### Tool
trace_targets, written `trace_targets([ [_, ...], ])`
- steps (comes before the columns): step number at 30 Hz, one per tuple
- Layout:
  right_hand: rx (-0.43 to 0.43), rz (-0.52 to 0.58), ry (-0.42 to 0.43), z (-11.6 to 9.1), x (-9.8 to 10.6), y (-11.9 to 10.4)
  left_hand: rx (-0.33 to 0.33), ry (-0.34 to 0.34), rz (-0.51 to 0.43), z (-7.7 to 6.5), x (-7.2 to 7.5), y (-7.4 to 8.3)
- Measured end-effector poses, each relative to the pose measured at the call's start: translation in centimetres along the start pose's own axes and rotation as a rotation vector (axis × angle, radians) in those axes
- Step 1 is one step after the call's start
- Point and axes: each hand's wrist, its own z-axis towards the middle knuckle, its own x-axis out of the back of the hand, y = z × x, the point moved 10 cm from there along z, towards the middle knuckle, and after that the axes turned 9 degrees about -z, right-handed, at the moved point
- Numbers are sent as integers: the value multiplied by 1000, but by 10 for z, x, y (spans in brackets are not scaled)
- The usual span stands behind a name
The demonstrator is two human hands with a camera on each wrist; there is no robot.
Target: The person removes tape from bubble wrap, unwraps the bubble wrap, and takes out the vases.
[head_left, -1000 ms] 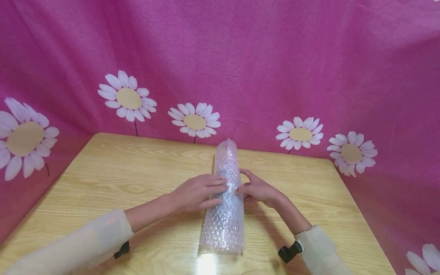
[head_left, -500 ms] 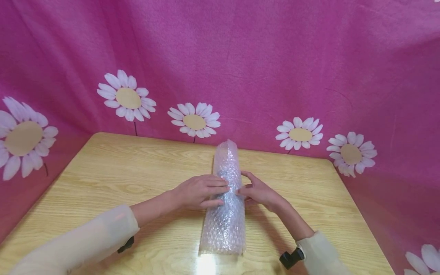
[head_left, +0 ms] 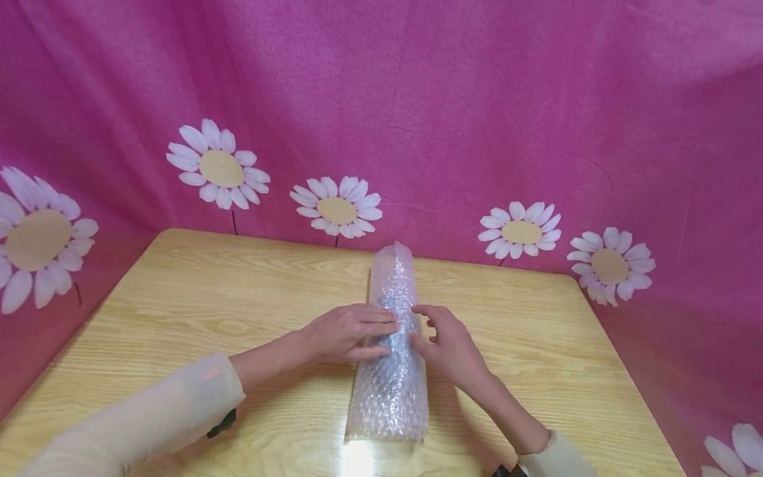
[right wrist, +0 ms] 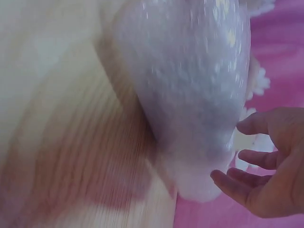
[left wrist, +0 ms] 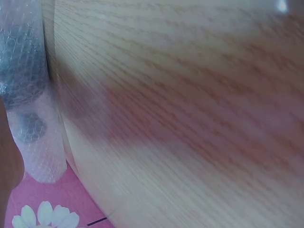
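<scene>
A bubble wrap roll [head_left: 390, 397] lies lengthwise on the wooden table, running from near the front toward the back edge. Through its clear layers a dark grey-blue shape [left wrist: 31, 127] shows in the left wrist view; its kind is blurred by the wrap. My left hand [head_left: 348, 332] rests on the roll's top from the left, fingers extended across it. At the roll's right side is my right hand [head_left: 454, 348], thumb and fingers spread and slightly bent. In the right wrist view its fingertips [right wrist: 219, 178] stand at the wrap's edge, with nothing pinched between them.
The wooden table [head_left: 238, 285] extends to both sides of the roll. A magenta curtain [head_left: 417, 119] printed with white daisies hangs behind and around it. Light glares off the tabletop near the roll's front end.
My right hand has loosened from the roll's side, its fingers rising and its wrist turning and drawing slightly nearer. The left hand stays almost still on the wrap.
</scene>
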Motion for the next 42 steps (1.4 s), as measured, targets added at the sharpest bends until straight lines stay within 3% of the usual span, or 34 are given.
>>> trace_targets([
  [7, 137, -221, 25, -21, -2, -34, 8, -4, 14, 0, -2, -1],
  [14, 162, -375, -53, -31, -13, -43, 26, -5, 0, 1, -2, -2],
  [20, 192, -362, -45, -33, -12, -44, 39, 4, -3, 1, -2, -3],
  [28, 243, -336, 40, -30, -6, -49, 49, 14, -30, 0, -2, -3],
  [36, 330, -452, -101, -29, -12, -58, 51, -10, -17, 0, -3, -3],
  [42, 447, -534, -46, -33, -10, -68, 72, -18, -31, 1, -5, -4],
])
